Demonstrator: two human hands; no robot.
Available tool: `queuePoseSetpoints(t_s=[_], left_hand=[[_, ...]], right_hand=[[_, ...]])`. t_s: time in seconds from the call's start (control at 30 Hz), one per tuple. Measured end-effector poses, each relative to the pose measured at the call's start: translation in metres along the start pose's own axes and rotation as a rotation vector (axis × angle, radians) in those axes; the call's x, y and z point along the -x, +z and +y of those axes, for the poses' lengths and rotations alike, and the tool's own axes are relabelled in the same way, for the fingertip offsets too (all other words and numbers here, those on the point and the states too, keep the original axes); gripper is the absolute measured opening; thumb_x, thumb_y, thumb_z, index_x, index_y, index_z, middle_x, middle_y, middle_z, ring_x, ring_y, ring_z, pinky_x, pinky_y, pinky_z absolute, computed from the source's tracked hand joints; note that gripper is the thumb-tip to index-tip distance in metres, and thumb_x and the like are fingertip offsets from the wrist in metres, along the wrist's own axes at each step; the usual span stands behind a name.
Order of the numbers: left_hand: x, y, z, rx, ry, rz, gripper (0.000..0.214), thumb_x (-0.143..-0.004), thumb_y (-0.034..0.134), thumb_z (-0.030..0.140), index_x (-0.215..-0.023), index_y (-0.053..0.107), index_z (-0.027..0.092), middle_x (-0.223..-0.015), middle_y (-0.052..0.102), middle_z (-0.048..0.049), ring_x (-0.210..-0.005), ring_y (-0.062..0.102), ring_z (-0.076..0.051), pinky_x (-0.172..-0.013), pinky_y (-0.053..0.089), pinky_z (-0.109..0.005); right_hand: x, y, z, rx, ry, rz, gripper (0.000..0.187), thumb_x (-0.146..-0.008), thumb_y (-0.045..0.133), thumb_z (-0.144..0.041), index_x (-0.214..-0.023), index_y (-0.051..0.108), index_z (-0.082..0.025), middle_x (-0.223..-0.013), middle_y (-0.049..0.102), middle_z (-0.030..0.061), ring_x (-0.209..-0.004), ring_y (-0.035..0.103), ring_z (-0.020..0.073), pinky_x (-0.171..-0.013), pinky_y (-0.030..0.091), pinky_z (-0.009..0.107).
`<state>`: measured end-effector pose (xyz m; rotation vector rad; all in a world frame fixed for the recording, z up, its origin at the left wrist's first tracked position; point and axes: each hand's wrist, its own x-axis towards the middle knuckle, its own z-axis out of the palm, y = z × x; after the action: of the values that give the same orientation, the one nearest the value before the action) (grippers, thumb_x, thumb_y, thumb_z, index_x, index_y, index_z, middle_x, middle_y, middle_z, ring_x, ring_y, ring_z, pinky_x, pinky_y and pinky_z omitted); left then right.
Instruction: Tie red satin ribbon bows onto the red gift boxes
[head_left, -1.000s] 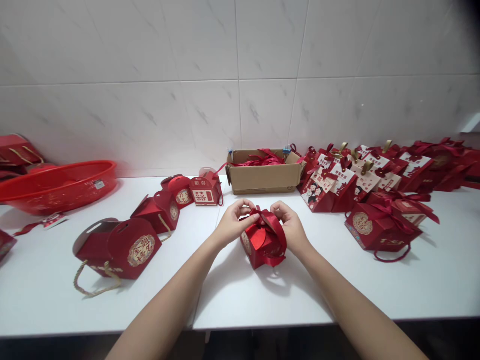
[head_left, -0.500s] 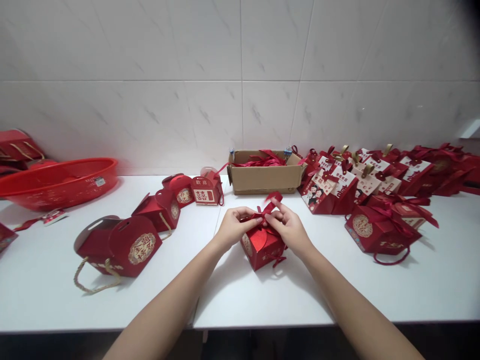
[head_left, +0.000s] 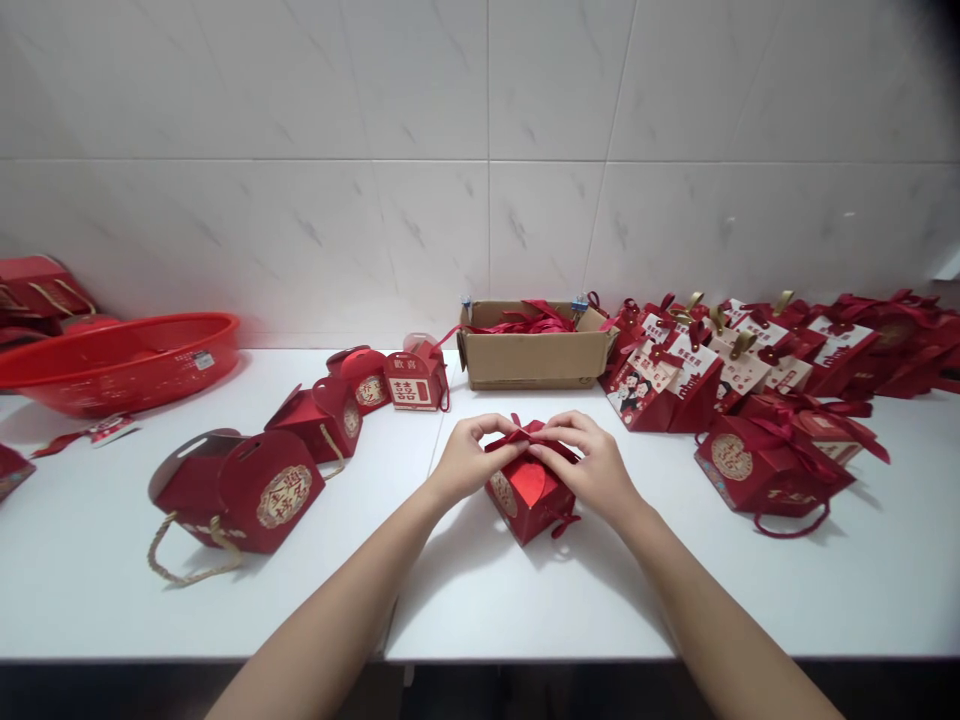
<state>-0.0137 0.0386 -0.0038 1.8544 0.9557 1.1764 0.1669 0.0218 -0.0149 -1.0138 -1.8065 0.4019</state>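
Note:
A small red gift box (head_left: 529,495) with a heart-shaped flap sits on the white table (head_left: 480,600) in front of me. A red ribbon (head_left: 525,434) runs over its top. My left hand (head_left: 471,460) pinches the ribbon on the left side of the box top. On the right, my right hand (head_left: 589,460) has its fingers closed on the same ribbon, and the fingertips of both hands nearly meet above the box.
A cardboard box (head_left: 534,358) of red ribbons stands behind. Many tied red and white gift boxes (head_left: 720,370) crowd the right. Untied red boxes (head_left: 247,495) with rope handles lie to the left, with a red plastic basin (head_left: 112,362) at the far left.
Both hands have drawn the ribbon down from raised loops to lie flat on the box top. My right hand moved lower and closer to the left hand.

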Motion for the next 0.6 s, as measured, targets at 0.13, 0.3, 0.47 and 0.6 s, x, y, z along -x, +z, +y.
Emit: queuePoseSetpoints(t_s=[0.13,0.3,0.47,0.6], left_hand=[[0.001,-0.001,0.003,-0.082,0.066,0.004,0.008,-0.076,0.063,0.023,-0.075,0.065,0.015,-0.079,0.067,-0.0033,-0.074,0.061,-0.015,-0.068,0.048,-0.025],[0.003,-0.001,0.002,-0.320,0.261,0.112,0.013,-0.074,0.059,0.009,-0.078,0.067,0.019,-0.080,0.070,-0.0033,-0.080,0.061,-0.018,-0.077,0.045,-0.032],[0.003,0.005,-0.003,-0.355,0.342,0.139,0.018,-0.073,0.058,0.005,-0.077,0.066,0.020,-0.077,0.071,-0.0016,-0.077,0.062,-0.017,-0.079,0.043,-0.034],[-0.001,0.010,-0.008,-0.243,0.235,0.119,0.009,-0.075,0.060,0.012,-0.079,0.064,0.019,-0.080,0.070,-0.0028,-0.079,0.064,-0.017,-0.077,0.046,-0.031]], right_hand=[[0.001,-0.002,0.001,0.097,-0.012,-0.040,0.012,-0.080,0.062,-0.027,-0.082,0.073,-0.025,-0.091,0.062,0.0068,-0.092,0.055,0.0231,-0.086,0.043,0.044],[0.000,0.000,-0.001,-0.139,0.156,-0.088,0.013,-0.080,0.060,-0.030,-0.074,0.070,-0.023,-0.110,0.058,0.0069,-0.108,0.052,0.0237,-0.091,0.042,0.041],[-0.002,-0.002,-0.004,-0.396,0.297,-0.320,0.025,-0.082,0.057,-0.039,-0.070,0.066,-0.019,-0.136,0.045,0.0071,-0.122,0.044,0.0245,-0.099,0.036,0.039],[0.000,0.001,-0.006,-0.549,0.332,-0.361,0.030,-0.081,0.058,-0.043,-0.067,0.066,-0.018,-0.138,0.044,0.0068,-0.124,0.042,0.0267,-0.100,0.035,0.038]])
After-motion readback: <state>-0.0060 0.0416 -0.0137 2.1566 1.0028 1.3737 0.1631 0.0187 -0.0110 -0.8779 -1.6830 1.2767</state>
